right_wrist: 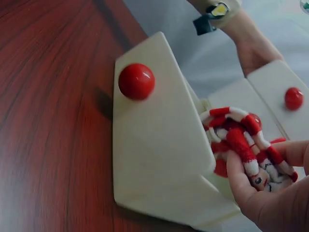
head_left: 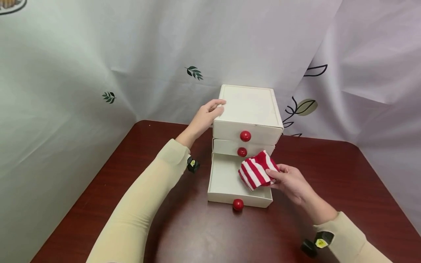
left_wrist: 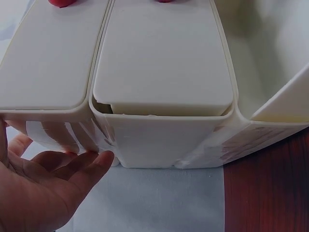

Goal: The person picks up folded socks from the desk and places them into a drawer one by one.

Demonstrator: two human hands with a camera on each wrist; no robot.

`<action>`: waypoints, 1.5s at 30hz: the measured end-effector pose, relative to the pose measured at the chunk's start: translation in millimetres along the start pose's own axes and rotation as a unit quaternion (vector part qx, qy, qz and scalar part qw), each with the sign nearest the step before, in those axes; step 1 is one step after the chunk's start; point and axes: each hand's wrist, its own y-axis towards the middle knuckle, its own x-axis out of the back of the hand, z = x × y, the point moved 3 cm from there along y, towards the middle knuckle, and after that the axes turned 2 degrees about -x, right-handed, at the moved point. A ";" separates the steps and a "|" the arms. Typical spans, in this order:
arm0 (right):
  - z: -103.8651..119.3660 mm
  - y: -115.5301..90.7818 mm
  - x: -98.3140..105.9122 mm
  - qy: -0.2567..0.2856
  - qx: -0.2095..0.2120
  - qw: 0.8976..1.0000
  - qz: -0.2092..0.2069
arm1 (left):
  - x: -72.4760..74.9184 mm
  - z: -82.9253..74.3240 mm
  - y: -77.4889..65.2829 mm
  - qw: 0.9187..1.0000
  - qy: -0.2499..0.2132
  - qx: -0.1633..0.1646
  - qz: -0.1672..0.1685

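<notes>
In the head view a white drawer cabinet (head_left: 248, 106) with red knobs stands on the table, its bottom drawer (head_left: 223, 175) pulled out. My right hand (head_left: 292, 182) pinches a folded red-and-white striped cloth (head_left: 254, 170) above the right part of that drawer. In the right wrist view the cloth (right_wrist: 236, 140) shows several soft layers between thumb and fingers. My left hand (head_left: 207, 115) rests at the cabinet's upper left edge. The left wrist view shows this hand (left_wrist: 48, 183) with its fingers extended against the cabinet's side wall (left_wrist: 159, 140).
Two upper drawers are closed, with a red knob (head_left: 245, 136) on the top one and another red knob (head_left: 242, 152) below it. The dark red-brown table (head_left: 329, 175) spreads around the cabinet. A pale curtain (head_left: 158, 54) with leaf prints hangs behind.
</notes>
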 end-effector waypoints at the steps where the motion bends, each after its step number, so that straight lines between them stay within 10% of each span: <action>1: -1.2 1.6 -3.8 0.002 -0.003 1.000 0.001 | -0.3 -0.4 -0.6 1.000 0.001 0.000 0.000; 24: -20.5 20.4 -53.1 -0.113 -0.041 0.992 0.046 | -5.8 -5.7 -4.6 1.000 0.004 0.004 0.003; 34: 8.9 -5.0 -39.5 -0.179 0.058 0.982 0.024 | -0.1 -2.9 -3.7 1.000 0.007 0.005 -0.007; 39: -7.1 -34.1 -52.8 -0.113 0.029 0.983 0.143 | 0.6 -3.2 -4.1 1.000 0.014 0.005 -0.010; 45: -57.6 -56.2 -75.0 -0.017 -0.101 0.957 0.273 | -0.4 -5.9 -3.6 1.000 0.011 0.003 -0.008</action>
